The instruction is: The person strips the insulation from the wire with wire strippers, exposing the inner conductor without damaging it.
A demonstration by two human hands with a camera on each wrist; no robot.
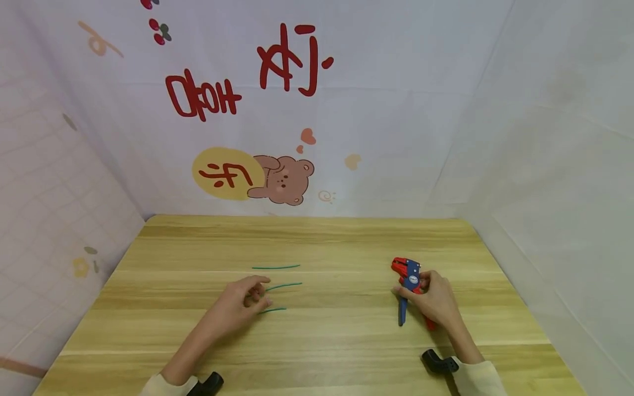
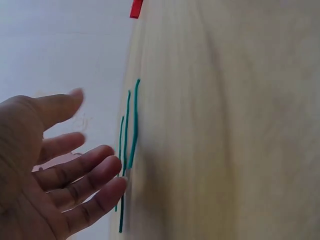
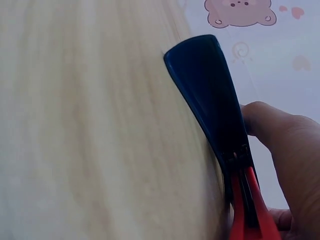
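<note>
three green wires (image 2: 135, 125) are lying on the counter (image 1: 346, 335), left of its middle, one beyond another: a far wire (image 1: 275, 268), a middle wire (image 1: 284, 286) and a near wire (image 1: 275, 309). their long axes are running roughly from left to right, the middle one slanting slightly away at its right end. the left hand (image 1: 242, 302) is lying much the nearer to them, its fingertips hanging about the left ends of the middle wire and the near wire, so these are pointing rightward from it; the far wire is lying just beyond. this hand is holding nothing, its fingers curving loosely and its thumb standing apart; whether a fingertip is touching a wire, one cannot tell. well off to the right, the right hand (image 1: 436, 300) is gripping a red-and-blue wire stripper (image 1: 411, 281) between thumb and fingers. the tool's long axis is running nearly square to the wires, its head pointing away and its handles spreading toward the near side.
</note>
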